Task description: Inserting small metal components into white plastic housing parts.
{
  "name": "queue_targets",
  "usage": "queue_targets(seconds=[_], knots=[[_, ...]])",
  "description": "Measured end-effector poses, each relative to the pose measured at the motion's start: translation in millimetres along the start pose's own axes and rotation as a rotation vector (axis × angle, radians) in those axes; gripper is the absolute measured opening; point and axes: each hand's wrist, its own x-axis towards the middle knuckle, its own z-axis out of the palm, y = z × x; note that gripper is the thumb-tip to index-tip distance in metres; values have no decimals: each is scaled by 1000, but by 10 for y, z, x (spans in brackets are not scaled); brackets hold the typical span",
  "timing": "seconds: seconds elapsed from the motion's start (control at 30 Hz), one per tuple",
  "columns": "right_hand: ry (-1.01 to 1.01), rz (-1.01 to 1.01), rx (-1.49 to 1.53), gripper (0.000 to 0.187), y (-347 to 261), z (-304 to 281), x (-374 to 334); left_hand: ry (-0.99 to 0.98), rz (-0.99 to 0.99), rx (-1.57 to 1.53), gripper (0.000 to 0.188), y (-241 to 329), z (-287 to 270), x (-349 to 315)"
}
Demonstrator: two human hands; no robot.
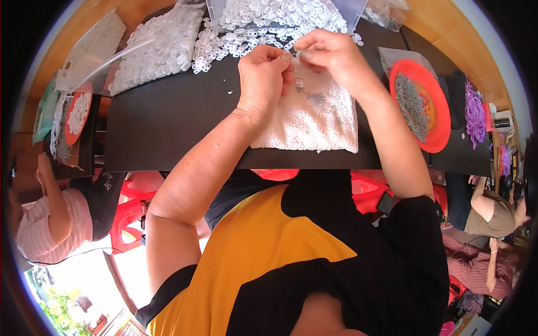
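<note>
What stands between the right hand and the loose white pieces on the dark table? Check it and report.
Nothing visible: the right hand is beside the near edge of the loose white pieces. The white cloth lies mostly toward the person's body, away from that gap.

By the far edge of the cloth, the left hand and right hand nearly met; white pieces lay beyond it.

I could not make out what lay between the left hand and right hand: too small, partly covered by fingers. The top edge cut off the clear tub; the left forearm hid some white cloth.
</note>
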Motion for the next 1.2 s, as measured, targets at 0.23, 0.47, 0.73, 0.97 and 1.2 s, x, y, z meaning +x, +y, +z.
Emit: queue_targets(seconds=[0.23, 0.47, 0.73, 0.97, 1.2], knots=[[206, 43, -507, 16, 237, -425, 590, -13, -12, -14, 10, 43, 19, -2], [105, -23, -1062, 27, 238, -198, 839, -31, -18, -27, 10, 46, 2, 13], [104, -147, -1059, 19, 367, -238, 835, -26, -39, -45, 10, 79, 6, 6], [63, -66, -1122, 11, 211, -218, 821, -41, -50, -63, 10, 65, -18, 19], [107, -92, -538, 11, 2, -186, 321, -1, -83, -194, 10, 130, -45, 27]])
